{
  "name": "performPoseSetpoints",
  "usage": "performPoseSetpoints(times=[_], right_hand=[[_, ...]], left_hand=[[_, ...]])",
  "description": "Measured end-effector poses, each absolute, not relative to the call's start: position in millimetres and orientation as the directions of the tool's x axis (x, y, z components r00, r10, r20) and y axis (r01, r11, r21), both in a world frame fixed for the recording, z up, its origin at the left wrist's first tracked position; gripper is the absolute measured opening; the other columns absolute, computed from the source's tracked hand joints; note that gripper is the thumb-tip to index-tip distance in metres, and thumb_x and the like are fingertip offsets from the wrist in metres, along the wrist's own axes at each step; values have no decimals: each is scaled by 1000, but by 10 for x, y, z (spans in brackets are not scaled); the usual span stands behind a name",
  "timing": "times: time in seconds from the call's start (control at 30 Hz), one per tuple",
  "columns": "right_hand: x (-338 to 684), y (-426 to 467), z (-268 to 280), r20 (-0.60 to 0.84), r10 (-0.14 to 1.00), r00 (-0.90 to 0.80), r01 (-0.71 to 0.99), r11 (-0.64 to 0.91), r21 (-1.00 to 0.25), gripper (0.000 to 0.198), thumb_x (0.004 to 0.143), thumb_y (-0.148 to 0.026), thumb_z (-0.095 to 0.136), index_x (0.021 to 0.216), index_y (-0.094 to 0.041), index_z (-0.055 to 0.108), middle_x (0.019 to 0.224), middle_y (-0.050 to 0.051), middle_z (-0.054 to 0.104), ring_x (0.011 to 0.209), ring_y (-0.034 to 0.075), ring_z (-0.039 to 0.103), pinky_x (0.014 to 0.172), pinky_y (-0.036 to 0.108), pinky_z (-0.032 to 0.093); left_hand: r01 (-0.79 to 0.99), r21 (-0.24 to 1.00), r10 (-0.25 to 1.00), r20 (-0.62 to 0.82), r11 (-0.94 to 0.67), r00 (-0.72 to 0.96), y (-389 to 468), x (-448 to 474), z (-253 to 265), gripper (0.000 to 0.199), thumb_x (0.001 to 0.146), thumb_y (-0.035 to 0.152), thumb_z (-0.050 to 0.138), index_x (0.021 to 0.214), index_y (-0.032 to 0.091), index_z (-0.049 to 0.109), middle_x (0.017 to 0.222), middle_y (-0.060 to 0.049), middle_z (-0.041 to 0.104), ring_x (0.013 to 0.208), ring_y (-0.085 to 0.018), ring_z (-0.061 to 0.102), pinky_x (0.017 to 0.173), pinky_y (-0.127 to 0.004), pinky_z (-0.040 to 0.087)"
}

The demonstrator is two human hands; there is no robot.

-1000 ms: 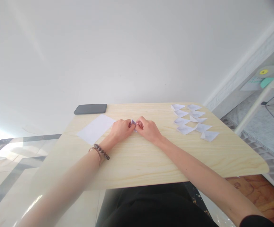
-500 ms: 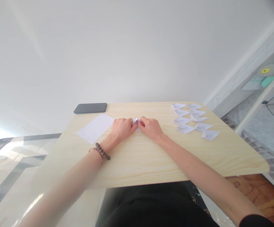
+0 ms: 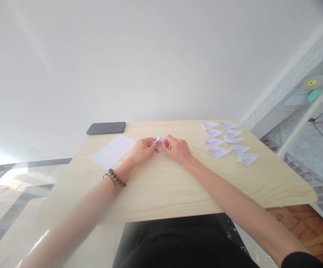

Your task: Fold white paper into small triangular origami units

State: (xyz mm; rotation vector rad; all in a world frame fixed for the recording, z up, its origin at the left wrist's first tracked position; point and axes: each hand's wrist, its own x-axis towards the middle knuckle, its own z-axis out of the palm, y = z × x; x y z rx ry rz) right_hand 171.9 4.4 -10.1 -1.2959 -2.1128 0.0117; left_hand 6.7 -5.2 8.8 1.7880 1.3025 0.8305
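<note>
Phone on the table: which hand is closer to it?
Left. The left hand is right of the phone, nearer the person; the right hand is farther right.

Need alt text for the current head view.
The left hand and right hand pinch a small folded white paper over a pale wooden table. A flat white sheet and dark phone-like slab lie to the left, nine folded paper pieces to the right.

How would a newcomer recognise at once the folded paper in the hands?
Find the light wooden table, then the left hand and right hand close together near the picture's middle. Between them is a small white folded paper: unlike the folded pieces lying on the right, it is held.
</note>
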Motion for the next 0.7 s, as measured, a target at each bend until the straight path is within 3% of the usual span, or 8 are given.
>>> performPoseSetpoints(times=[0.1,0.27,0.5,0.7], right_hand=[[1722,34,-89,509,811,-289,770,513,-380,12,79,-32,46,84,-21,47,67,-2,62,55,12,57,52,21,32],[1718,19,-76,507,800,-321,717,555,-421,17,82,-28,42,98,-22,42,74,-1,63,57,11,57,53,20,34],[1716,18,-93,540,748,-386,704,617,-352,17,79,-19,41,95,-22,45,74,-2,62,56,10,55,52,20,33],[1751,25,-53,516,748,-417,598,653,-464,16,80,-18,38,94,-22,45,65,-3,56,52,9,49,54,20,35]], left_hand=[[238,964,937,30,-120,347,-25,56,84,39,76,34,50,109,14,56,86,-7,65,78,-15,59,68,-26,46],[32,999,902,-3,-12,432,-4,19,113,37,76,38,50,98,10,60,91,-11,63,85,-19,58,76,-33,45],[58,998,910,-57,36,410,-15,36,149,37,74,44,53,86,10,63,87,-9,63,86,-20,58,83,-37,43],[32,999,912,-49,39,407,10,22,114,30,71,35,60,90,12,62,90,-9,63,89,-20,57,84,-36,44]])
